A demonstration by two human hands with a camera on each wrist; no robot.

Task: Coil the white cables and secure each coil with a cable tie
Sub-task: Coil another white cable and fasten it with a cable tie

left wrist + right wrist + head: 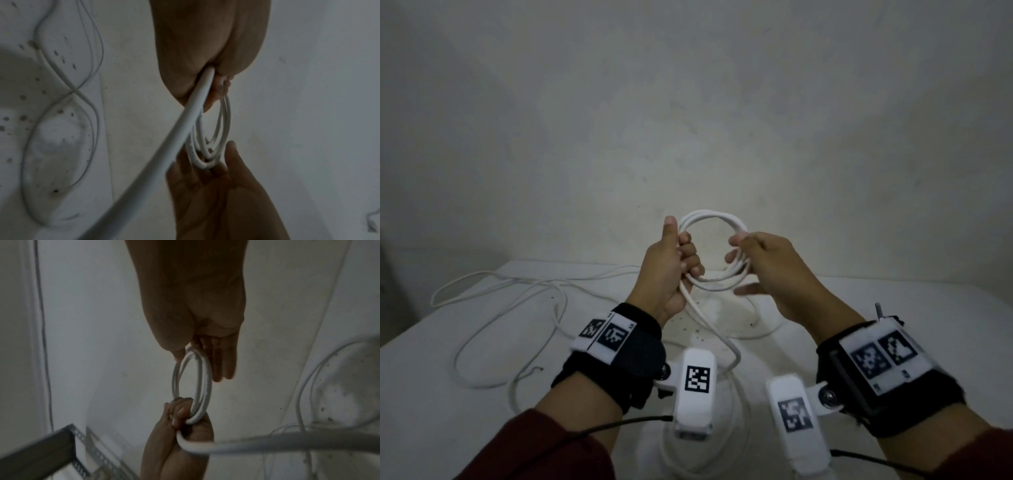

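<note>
A white cable coil (709,216) of several loops is held up in the air between both hands. My left hand (683,262) grips its left side, fingers curled round the loops and thumb pointing up. My right hand (739,249) pinches the right side between thumb and fingers. The left wrist view shows the coil (226,121) edge-on, with the left hand (205,48) above and the right hand (216,194) below. In the right wrist view the coil (205,378) runs from the right hand (195,305) down to the left hand (179,443). The cable's loose tail (722,332) drops from the left fist to the table.
Thinner white cables (482,284) sprawl in loose loops over the left half of the white table (893,308). A plain wall stands right behind the table. A slotted metal rack corner (82,439) shows to the left, beyond the table's edge.
</note>
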